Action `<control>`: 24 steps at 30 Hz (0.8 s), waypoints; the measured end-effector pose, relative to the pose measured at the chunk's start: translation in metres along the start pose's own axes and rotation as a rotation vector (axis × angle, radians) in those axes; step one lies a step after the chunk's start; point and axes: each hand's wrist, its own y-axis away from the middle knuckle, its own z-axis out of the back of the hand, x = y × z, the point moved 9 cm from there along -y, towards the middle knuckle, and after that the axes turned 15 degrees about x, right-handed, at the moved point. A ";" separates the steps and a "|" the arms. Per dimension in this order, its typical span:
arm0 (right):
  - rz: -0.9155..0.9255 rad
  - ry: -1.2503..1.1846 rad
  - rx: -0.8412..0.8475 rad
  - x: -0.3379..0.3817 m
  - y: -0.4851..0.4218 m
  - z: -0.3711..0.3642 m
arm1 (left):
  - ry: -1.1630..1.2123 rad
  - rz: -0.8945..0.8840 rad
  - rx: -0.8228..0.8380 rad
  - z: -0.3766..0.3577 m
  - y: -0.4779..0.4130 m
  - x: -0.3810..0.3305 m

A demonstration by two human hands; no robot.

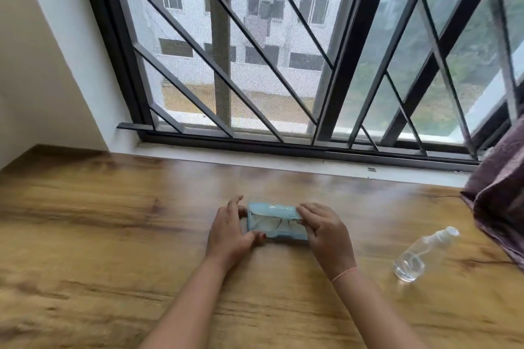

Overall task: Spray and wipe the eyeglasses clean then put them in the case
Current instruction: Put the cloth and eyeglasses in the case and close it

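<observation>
Your wooden table [113, 221] fills the lower half of the view, running up to the barred window [255, 50] at its far edge. Take the light blue case [276, 222] as the landmark: it sits on the table near the middle, well short of the window sill. To the right of the case, at the table's right edge, a bunched purple cloth [499, 198] hangs into view. Also right of the case and a little nearer you, well apart from it, the clear spray bottle [422, 255] lies on its side with its white nozzle pointing away from you.

Your left hand [229, 231] cups the left end of the case, fingers spread behind it and the thumb pressed along its near edge. Your right hand [326, 231] covers the right end, fingers curled over the lid flap, gripping it; the flap is only partly down.

Between your two hands, the eyeglasses [279, 224] lie inside the case, their thin frame showing in the gap under the flap, just left of your right fingertips.
</observation>
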 end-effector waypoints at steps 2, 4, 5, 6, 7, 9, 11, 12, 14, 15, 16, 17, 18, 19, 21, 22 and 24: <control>0.042 0.035 -0.009 -0.001 0.007 -0.005 | -0.002 -0.010 0.003 0.000 -0.001 -0.001; 0.073 0.054 -0.016 -0.001 0.011 -0.009 | -0.001 -0.023 0.003 0.001 -0.001 -0.002; 0.080 0.053 -0.016 -0.002 0.013 -0.011 | 0.007 -0.032 -0.001 0.001 0.000 -0.002; 0.078 0.046 -0.013 -0.003 0.015 -0.012 | 0.019 -0.038 -0.003 0.001 0.000 -0.001; 0.071 0.037 -0.008 -0.005 0.016 -0.014 | 0.029 -0.044 -0.010 0.001 0.000 -0.001; 0.064 0.022 -0.002 -0.007 0.019 -0.015 | 0.038 -0.047 -0.020 0.002 0.000 0.001; 0.054 0.012 0.013 -0.007 0.021 -0.017 | 0.045 -0.048 -0.028 0.002 0.000 0.003; 0.050 0.011 0.025 -0.007 0.022 -0.018 | 0.053 -0.047 -0.032 0.003 0.000 0.003; 0.038 0.017 0.046 -0.008 0.022 -0.021 | 0.071 -0.052 -0.043 0.004 0.002 0.002; 0.031 0.017 0.059 -0.008 0.023 -0.022 | 0.078 -0.060 -0.047 0.004 0.003 0.001; 0.027 0.012 0.072 -0.009 0.023 -0.024 | 0.083 -0.058 -0.045 0.004 0.003 0.000; 0.025 0.005 0.084 -0.009 0.023 -0.025 | 0.083 -0.065 -0.048 0.004 0.003 0.000; 0.025 -0.003 0.094 -0.009 0.023 -0.025 | 0.091 -0.061 -0.044 0.004 0.003 0.000; 0.025 -0.009 0.103 -0.009 0.023 -0.026 | 0.105 -0.067 -0.046 0.003 0.003 0.001; 0.025 -0.015 0.116 -0.010 0.023 -0.027 | 0.127 -0.065 -0.047 0.003 0.002 0.004; 0.024 -0.018 0.117 -0.010 0.024 -0.027 | 0.122 -0.064 -0.050 0.003 0.002 0.005; 0.015 -0.042 0.111 -0.011 0.025 -0.028 | 0.100 -0.081 -0.068 0.004 0.002 0.004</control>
